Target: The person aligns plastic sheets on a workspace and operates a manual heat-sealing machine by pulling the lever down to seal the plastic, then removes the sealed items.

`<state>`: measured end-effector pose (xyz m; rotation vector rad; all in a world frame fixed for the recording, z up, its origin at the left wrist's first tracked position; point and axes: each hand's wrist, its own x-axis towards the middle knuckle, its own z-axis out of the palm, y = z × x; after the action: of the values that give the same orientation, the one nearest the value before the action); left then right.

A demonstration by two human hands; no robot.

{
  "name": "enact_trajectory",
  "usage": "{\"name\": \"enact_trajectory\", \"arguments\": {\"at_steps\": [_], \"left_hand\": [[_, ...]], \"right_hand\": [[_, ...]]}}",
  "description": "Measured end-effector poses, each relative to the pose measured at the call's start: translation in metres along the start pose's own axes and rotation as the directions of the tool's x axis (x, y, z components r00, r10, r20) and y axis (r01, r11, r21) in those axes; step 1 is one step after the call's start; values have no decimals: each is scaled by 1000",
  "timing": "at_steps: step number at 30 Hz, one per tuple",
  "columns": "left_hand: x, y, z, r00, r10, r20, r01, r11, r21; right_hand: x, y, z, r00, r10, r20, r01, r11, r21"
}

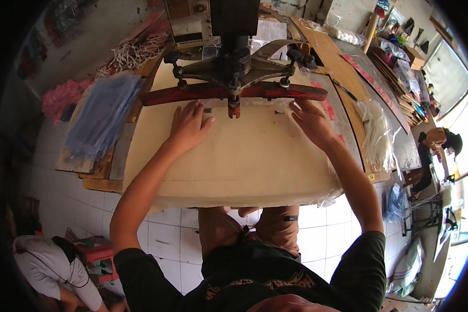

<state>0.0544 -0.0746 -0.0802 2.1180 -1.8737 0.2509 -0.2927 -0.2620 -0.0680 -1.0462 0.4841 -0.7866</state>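
Observation:
A cream sheet point(234, 156) covers the work table in front of me and hangs slightly over its near edge. Above its far part is a press with a long red bar point(192, 93) on a dark metal bracket point(262, 70). My left hand point(190, 126) lies on the sheet below the left half of the bar, fingers stretched forward and thumb apart. On the other side, my right hand point(312, 123) rests with its fingertips at the bar's right end. A strip of clear film seems to run along the bar between them. Two small dark pieces lie near my hands.
Bluish clear plastic sheets point(101, 117) are stacked at left, near tangled white cord point(135, 54) and pink material point(65, 100). White plastic strips point(375, 132) hang at right. One person point(54, 268) is low at left beside a red stool point(96, 255); another point(437, 148) is at far right.

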Motion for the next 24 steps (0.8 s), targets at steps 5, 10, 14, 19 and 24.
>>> {"name": "enact_trajectory", "arguments": {"at_steps": [5,10,14,19,24], "left_hand": [[0,3,6,1000,-3,-22,3,1000,-21],[2,6,3,1000,-14,-9,14,1000,-23],[-2,9,-7,999,5,-52,-6,1000,-17],[1,4,-11,995,81,-63,-80,997,10],[3,0,-20,996,90,-11,-90,990,-112]], "right_hand": [[-20,-24,0,944,-143,299,324,220,-920],[-2,-14,7,903,-157,400,347,-281,-895],[-6,-13,25,877,-144,458,340,-486,-805],[-5,-17,31,864,-134,486,330,-578,-746],[-6,-19,34,876,-130,464,329,-543,-773]]}}
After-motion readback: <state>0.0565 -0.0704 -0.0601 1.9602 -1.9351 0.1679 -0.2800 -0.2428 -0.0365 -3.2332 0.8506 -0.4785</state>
